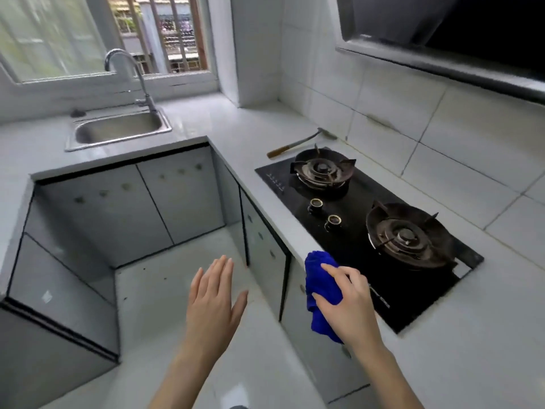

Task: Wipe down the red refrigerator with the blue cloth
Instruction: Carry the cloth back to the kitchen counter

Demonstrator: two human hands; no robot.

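Observation:
My right hand (pixel 346 302) grips a bunched blue cloth (pixel 320 286) at the front edge of the counter, just left of the black gas hob. The cloth hangs down over the counter edge below my fingers. My left hand (pixel 213 299) is held flat over the floor, palm down, fingers spread and holding nothing. No red refrigerator shows in this view.
A black two-burner gas hob (pixel 354 231) is set into the white counter (pixel 236 125) on the right. A wooden-handled tool (pixel 295 144) lies behind it. A steel sink (pixel 118 129) with a tap sits under the window. Grey cabinet doors (pixel 132 208) line the corner, and a range hood (pixel 442 33) hangs at upper right.

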